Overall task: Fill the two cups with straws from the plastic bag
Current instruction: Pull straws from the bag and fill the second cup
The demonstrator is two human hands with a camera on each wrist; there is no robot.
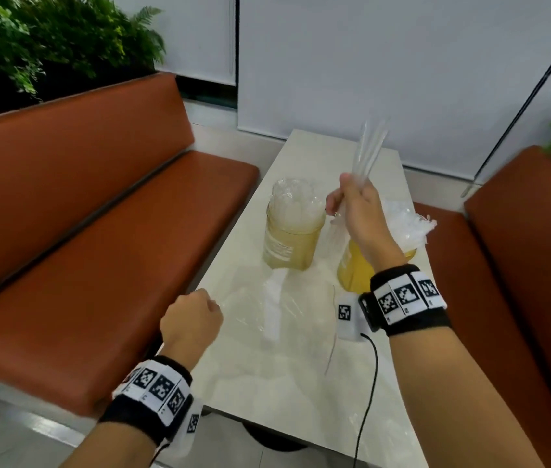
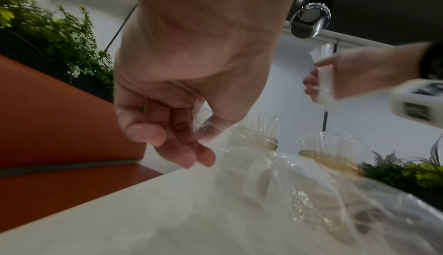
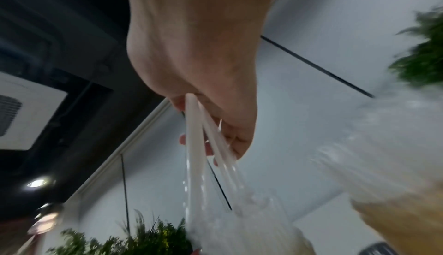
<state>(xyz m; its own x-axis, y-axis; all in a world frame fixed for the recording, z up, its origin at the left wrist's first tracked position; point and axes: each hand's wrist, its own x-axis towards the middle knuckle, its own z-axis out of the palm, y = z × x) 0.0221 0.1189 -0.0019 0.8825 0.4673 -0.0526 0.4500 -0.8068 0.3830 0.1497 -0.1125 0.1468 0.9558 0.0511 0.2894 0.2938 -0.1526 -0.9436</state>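
Two yellowish translucent cups stand on the pale table. The left cup is packed with clear straws. My right forearm partly hides the right cup, which also holds straws. My right hand grips a small bundle of clear straws upright above the gap between the cups; in the right wrist view the bundle points down towards a cup. My left hand pinches the edge of the flat clear plastic bag near the table's left edge; its fingers curl on the film.
Orange padded benches flank the table on the left and right. Green plants stand behind the left bench. A black cable runs from my right wristband down across the table's near end. White blinds close off the far side.
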